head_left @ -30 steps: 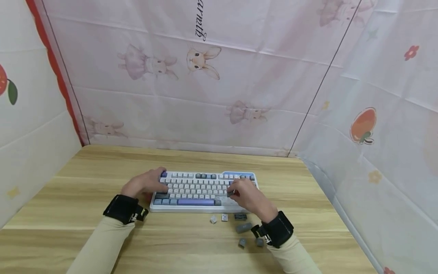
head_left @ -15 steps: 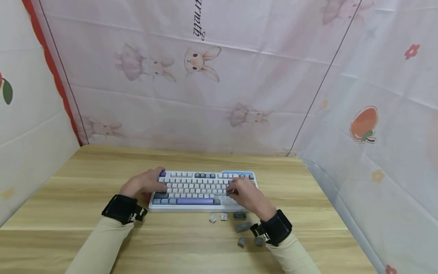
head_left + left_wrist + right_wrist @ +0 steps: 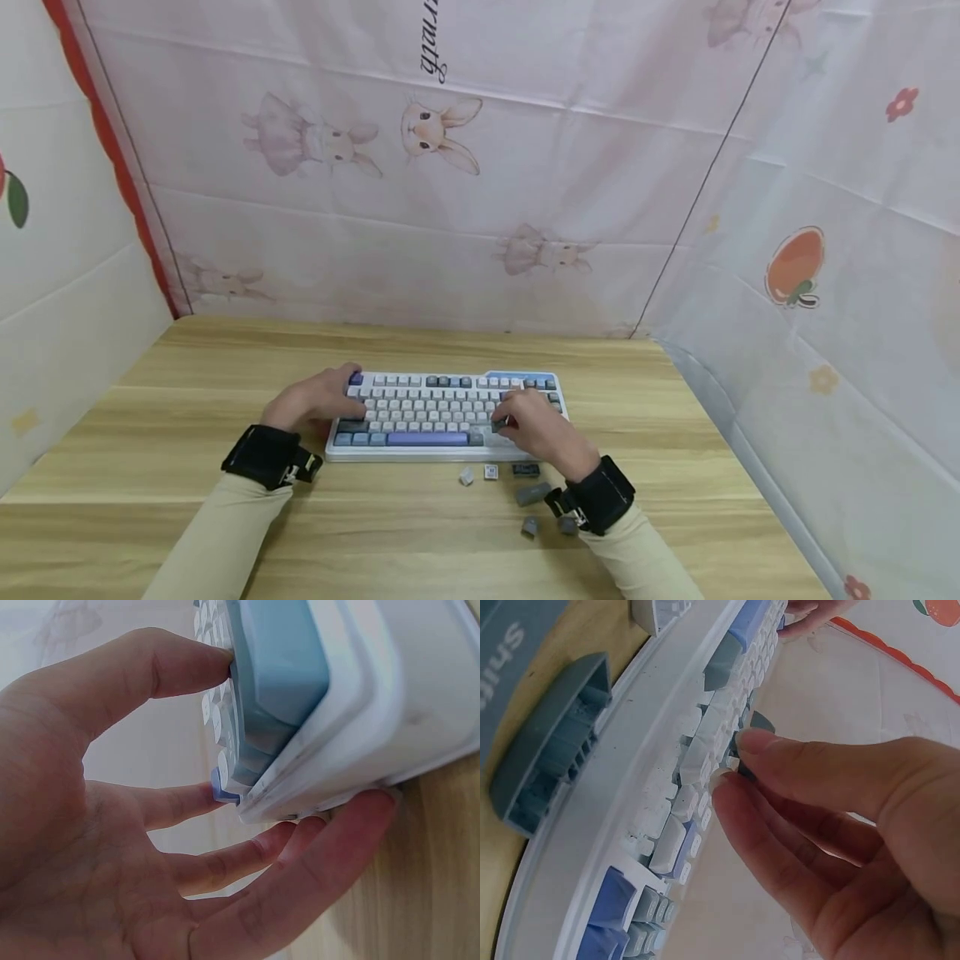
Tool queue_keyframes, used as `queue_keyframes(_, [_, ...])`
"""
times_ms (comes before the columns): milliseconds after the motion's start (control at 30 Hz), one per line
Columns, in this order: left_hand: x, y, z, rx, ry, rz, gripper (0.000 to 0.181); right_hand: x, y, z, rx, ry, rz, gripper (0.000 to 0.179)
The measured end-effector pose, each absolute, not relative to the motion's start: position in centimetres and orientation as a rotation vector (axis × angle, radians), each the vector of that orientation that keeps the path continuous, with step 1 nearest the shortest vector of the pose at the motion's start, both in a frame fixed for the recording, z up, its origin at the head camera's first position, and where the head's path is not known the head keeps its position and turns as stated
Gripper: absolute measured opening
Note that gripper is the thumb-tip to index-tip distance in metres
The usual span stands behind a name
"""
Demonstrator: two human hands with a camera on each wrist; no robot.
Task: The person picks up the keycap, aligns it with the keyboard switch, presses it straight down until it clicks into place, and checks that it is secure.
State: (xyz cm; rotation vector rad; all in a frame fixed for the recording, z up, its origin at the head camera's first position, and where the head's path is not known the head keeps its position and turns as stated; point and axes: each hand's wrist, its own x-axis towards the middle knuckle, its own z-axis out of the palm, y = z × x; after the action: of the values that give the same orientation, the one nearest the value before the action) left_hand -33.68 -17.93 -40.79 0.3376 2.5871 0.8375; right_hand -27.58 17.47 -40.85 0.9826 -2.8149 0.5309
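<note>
A white keyboard [image 3: 420, 408] with white, grey, blue and purple keycaps lies on the wooden table. Its left end is held by my left hand [image 3: 318, 396]. In the left wrist view the thumb presses on the key tops, one finger touches a purple corner keycap [image 3: 221, 786], and other fingers curl against the case's side and underside. Over the keyboard's lower right part, my right hand [image 3: 536, 425] pinches a dark grey keycap [image 3: 762, 724] between thumb and fingertips. Some key positions [image 3: 649, 814] below it are without caps. Whether the pinched keycap touches the keyboard, I cannot tell.
In front of the keyboard lie loose keycaps: a white one on its side [image 3: 467, 476], another white one [image 3: 491, 472], a dark wide one [image 3: 526, 470], a long grey one [image 3: 532, 494] and two small grey ones [image 3: 530, 526]. Patterned cloth [image 3: 420, 275] walls the table.
My right hand, with the keycap pinched, has shifted very slightly to the left over the keyboard. The left hand keeps its hold, and the loose keycaps stay where they were.
</note>
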Motion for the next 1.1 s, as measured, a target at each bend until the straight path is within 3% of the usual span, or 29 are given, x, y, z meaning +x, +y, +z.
queue_keyframes(1100, [-33.7,-18.2,-40.9,0.363,2.605,0.818,0.086,-28.3,16.7,-42.0,1.028,-2.824,0.516,0.013])
